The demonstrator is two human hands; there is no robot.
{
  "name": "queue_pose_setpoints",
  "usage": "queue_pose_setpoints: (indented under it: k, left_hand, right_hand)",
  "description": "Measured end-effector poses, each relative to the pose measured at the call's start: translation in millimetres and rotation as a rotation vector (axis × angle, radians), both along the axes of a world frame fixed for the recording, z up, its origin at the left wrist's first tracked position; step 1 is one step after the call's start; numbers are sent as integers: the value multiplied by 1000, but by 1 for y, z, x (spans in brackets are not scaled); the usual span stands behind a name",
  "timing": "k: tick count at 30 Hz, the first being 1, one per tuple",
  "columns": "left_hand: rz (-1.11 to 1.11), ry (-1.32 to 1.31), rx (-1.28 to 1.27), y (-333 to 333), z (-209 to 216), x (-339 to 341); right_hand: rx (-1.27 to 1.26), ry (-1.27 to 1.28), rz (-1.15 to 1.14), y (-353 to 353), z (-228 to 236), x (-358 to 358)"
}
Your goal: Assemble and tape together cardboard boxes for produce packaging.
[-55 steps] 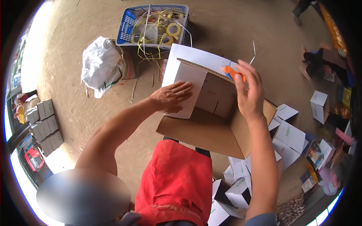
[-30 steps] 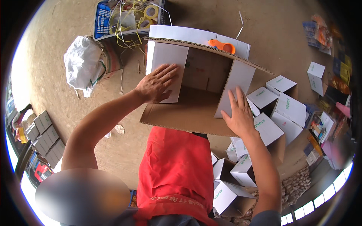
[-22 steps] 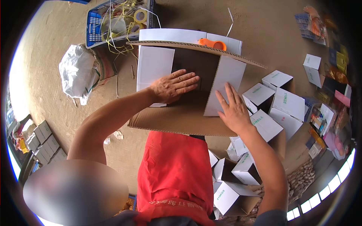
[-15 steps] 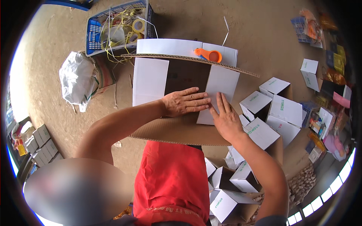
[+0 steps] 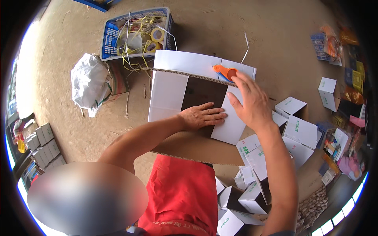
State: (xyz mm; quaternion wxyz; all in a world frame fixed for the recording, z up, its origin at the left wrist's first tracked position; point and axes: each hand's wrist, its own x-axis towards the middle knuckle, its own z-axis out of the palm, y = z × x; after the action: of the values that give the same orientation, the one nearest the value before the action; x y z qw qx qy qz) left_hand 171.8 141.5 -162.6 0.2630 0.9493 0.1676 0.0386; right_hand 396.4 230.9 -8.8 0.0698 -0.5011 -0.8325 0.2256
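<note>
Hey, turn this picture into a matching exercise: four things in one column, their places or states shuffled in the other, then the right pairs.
Things:
1. Orange plastic tool
2. Blue plastic crate
3. White plastic bag
4. Red fabric apron

Places or states:
A. Crumpled, left of the open white-and-brown cardboard box
B. Worn, at the picture's lower edge
C. At the right hand
D. Holding yellow tape rolls

Pairs: 1-C, 2-D, 3-A, 4-B

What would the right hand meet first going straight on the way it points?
Probably the orange tool just ahead of the right hand; depth is unclear, so they may be touching.
</note>
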Motion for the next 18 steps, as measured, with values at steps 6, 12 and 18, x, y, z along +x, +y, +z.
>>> queue_pose_setpoints:
  k: [6, 12, 18]
  left_hand:
    - [-27, 142, -193, -9, -15, 1]
    - [28, 192, -321, -8, 32, 6]
    - [292, 234, -743, -62, 154, -81]
  right_hand:
    - [-123, -281, 165, -79, -13, -9]
    - [-344, -346, 203, -98, -40, -11]
    - [-440, -305, 272, -74, -34, 9]
